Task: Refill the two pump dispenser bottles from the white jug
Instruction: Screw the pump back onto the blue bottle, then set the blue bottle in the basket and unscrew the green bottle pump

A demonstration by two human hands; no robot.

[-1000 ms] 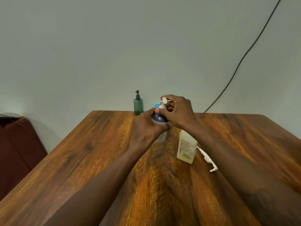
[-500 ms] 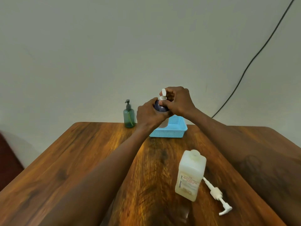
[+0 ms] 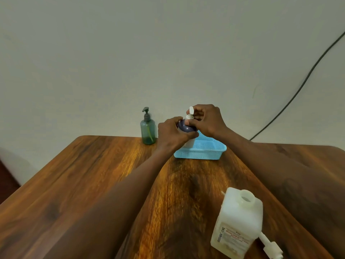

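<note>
My left hand point(image 3: 172, 134) grips the body of a white pump bottle point(image 3: 190, 143) with a dark purple shoulder, held over the blue basket point(image 3: 214, 153). My right hand point(image 3: 209, 120) pinches its white pump head point(image 3: 190, 112) at the top. A green pump bottle point(image 3: 148, 129) stands upright by the wall, left of my hands. The white jug point(image 3: 238, 219) stands uncapped at the near right of the table. The jug's own white pump point(image 3: 270, 246) lies on the table beside it.
The wooden table point(image 3: 84, 184) runs up to a pale wall. A black cable point(image 3: 298, 88) slants down the wall at the right. A dark red surface point(image 3: 5, 182) shows past the table's left edge.
My view has tilted down, so the jug appears nearer. Both hands, with the purple-shouldered bottle, went from mid-table to over the blue basket by the wall. My grip on it looks the same.
</note>
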